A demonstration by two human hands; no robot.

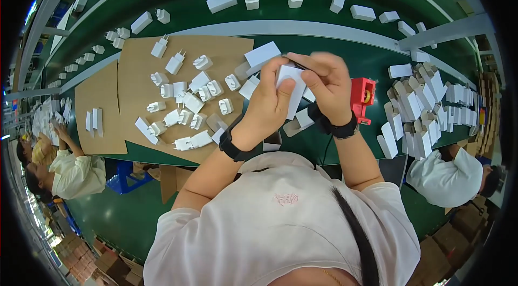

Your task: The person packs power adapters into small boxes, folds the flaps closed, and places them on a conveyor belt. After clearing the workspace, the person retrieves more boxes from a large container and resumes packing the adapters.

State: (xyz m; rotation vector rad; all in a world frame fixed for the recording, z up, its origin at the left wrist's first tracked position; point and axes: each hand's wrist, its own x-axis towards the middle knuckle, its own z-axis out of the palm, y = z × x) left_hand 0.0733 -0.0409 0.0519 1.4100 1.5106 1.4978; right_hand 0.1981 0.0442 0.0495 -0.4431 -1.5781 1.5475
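My left hand (pixel 265 105) is closed round a small white box (pixel 291 87), its thumb lying along the face. At the box's upper end my right hand (pixel 330 87) has curled fingers and a thumb pressed in, gripping there. A dark edge shows between the two hands; I cannot make out what it is. More white boxes (pixel 263 55) lie just behind and beneath my hands. Left of them, many white plug chargers (pixel 209 91) are scattered on a brown cardboard sheet (pixel 140 76), a few lying among white boxes.
Beside my right wrist stands a red tape dispenser (pixel 362 100). Stacked white boxes (pixel 413 105) fill the right side of the green table. Beyond a pale rail, a green belt (pixel 318 11) carries chargers and boxes. Co-workers sit at left (pixel 75 173) and right (pixel 448 175).
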